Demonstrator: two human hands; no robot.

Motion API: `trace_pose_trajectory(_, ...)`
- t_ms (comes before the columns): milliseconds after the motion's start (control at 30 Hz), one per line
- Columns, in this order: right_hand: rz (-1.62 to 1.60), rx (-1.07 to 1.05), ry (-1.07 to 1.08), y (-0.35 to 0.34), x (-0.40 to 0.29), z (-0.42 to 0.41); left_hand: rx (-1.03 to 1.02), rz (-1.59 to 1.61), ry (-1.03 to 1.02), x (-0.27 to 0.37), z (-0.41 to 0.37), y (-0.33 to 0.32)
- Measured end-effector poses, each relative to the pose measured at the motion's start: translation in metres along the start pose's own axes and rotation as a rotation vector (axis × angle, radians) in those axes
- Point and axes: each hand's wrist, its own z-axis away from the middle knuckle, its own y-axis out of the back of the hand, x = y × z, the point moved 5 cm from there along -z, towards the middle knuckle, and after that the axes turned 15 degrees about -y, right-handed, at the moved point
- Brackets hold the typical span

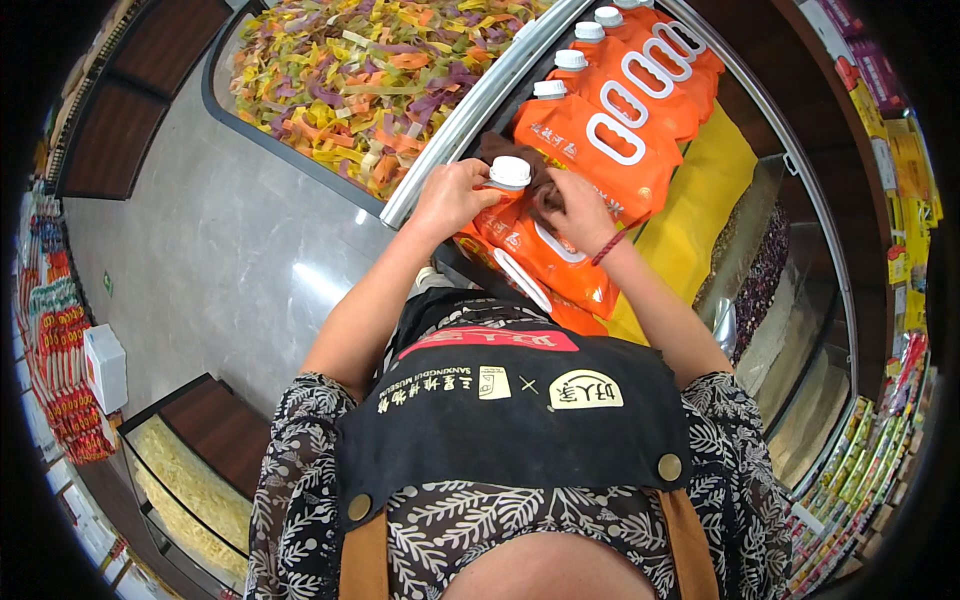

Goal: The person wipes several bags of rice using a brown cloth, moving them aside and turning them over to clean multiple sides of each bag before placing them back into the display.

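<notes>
Near the middle, my left hand [455, 196] holds an orange spouted pouch [504, 217] by its neck, thumb and fingers on either side of the white screw cap [510, 172]. A dark brown cloth [517, 152] lies behind and beside that cap. My right hand [576, 211] is bunched on the cloth's right part, just above the pouch's white handle; its fingertips are partly hidden. More orange pouches [645, 150] with white caps and white cut-out handles stand in a row farther back, and others lie close to my apron.
A bin of multicoloured dried noodle pieces [360, 82] is at the upper left behind a metal rail [480, 112]. Yellow sheeting [694, 217] and bins of grain [761, 300] lie right. Packaged goods line shelves [64, 345] at the left rim. A pale noodle bin [191, 487] stands lower left.
</notes>
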Motion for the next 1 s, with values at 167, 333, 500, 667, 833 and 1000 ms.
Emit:
trace_pose_trajectory(167, -0.551, 0.221, -0.383, 0.044, 0.054, 0.003, 0.001, 0.072, 0.017, -0.007, 0.0, -0.001)
trace_pose_trajectory(333, -0.127, 0.242, 0.19, -0.006, -0.021, 0.038, 0.007, 0.114, 0.016, -0.01, -0.001, -0.003)
trace_pose_trajectory(500, 0.116, 0.054, 0.164, -0.033, -0.017, 0.064, 0.063, 0.145, 0.002, -0.021, 0.001, -0.007)
trace_pose_trajectory(667, -0.535, -0.006, -0.303, 0.01, 0.015, 0.035, -0.001, 0.247, 0.068, -0.019, 0.001, -0.003)
trace_pose_trajectory(833, -0.103, 0.169, 0.243, 0.022, -0.046, -0.001, 0.03, 0.277, 0.104, -0.021, 0.002, -0.006)
trace_pose_trajectory(1000, -0.033, -0.14, 0.223, -0.005, -0.071, -0.042, 0.043, 0.163, 0.067, -0.019, 0.006, 0.0)
